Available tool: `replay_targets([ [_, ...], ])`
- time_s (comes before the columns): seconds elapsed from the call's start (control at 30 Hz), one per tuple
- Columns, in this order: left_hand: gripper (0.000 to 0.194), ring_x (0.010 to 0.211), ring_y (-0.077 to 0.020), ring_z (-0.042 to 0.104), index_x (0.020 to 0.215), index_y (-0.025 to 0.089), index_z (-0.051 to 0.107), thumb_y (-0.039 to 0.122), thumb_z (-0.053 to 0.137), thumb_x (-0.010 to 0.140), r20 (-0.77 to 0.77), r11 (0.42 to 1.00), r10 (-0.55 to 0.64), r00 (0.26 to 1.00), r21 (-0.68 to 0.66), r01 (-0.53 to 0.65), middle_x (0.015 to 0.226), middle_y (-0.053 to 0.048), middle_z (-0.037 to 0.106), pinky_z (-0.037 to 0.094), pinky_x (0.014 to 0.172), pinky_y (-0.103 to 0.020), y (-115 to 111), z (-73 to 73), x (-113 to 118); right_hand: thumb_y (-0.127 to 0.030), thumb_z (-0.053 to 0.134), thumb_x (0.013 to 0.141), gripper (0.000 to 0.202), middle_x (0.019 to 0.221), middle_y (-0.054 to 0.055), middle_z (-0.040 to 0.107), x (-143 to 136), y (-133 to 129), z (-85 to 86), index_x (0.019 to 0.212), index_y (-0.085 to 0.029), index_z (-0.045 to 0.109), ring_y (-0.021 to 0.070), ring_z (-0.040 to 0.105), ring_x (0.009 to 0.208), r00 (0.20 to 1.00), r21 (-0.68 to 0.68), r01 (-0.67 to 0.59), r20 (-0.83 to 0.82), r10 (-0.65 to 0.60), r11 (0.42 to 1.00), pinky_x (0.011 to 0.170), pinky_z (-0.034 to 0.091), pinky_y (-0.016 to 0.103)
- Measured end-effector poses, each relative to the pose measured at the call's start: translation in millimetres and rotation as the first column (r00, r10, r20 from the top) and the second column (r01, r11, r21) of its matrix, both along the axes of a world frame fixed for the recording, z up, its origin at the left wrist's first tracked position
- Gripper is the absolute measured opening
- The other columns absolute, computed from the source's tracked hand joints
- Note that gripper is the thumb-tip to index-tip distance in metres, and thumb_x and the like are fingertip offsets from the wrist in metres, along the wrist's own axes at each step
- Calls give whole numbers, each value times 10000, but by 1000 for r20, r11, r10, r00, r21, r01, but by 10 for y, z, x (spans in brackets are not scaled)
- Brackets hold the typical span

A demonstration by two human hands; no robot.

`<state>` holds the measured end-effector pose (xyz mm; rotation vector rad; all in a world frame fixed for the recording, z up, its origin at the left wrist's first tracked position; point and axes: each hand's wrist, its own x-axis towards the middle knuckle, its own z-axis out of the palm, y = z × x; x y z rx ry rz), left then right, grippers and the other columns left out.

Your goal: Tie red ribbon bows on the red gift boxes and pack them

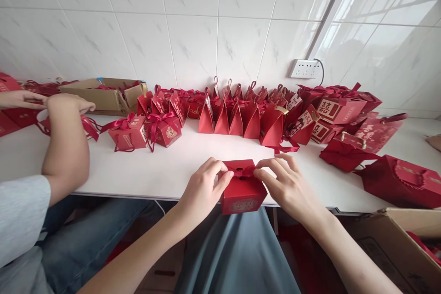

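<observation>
A small red gift box (244, 196) with a pale printed emblem on its front sits at the table's near edge, in front of me. Across its top runs a dark red ribbon (245, 173). On the box's left side, my left hand (204, 184) is closed, thumb and forefinger pinching the ribbon's left part. My right hand (287, 183) pinches the ribbon's other part at the right top edge, its remaining fingers curled loosely. The ribbon ends are mostly hidden by my fingers.
Rows of red triangular gift boxes (229, 118) stand along the wall. Two ribboned boxes (128, 133) are to the left, stacked boxes (341, 109) to the right. A co-worker's arm (65, 147) reaches in at left. An open carton (399, 239) is at lower right.
</observation>
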<state>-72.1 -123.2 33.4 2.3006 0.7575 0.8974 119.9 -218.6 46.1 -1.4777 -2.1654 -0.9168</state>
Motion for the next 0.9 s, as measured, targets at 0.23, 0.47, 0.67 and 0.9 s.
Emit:
replay_targets([
  [0.23,215,772,-134,515,698,193,452,285,455,893,77,995,-21,997,-99,28,773,0,496,408,734,-252,-9,-114,-79,-65,403,908,219,903,87,631,109,-33,-65,933,-167,595,186,568,786,991,-21,13,-133,-15,1000,795,437,348],
  [0.47,287,760,-140,495,662,192,427,391,463,865,84,940,-33,996,-335,60,779,-1,471,397,665,-245,-5,-26,-16,-458,291,959,468,526,-21,459,-73,-130,1,626,-202,496,121,412,470,680,-424,33,-654,-331,905,500,372,254],
  [0.67,280,651,-118,449,666,187,435,401,502,833,54,892,-61,997,-445,79,696,27,454,349,612,-245,55,-19,43,-626,343,871,529,494,-43,352,-209,-63,-22,539,-214,328,102,307,474,468,-554,-28,-743,-479,832,441,275,233],
  [0.9,360,580,-99,364,613,181,382,439,477,845,94,846,-84,992,-519,121,608,45,375,279,558,-234,81,-20,39,-594,466,819,458,499,-42,443,-272,-2,-39,578,-209,414,102,365,475,404,-556,-37,-768,-496,831,452,287,228],
])
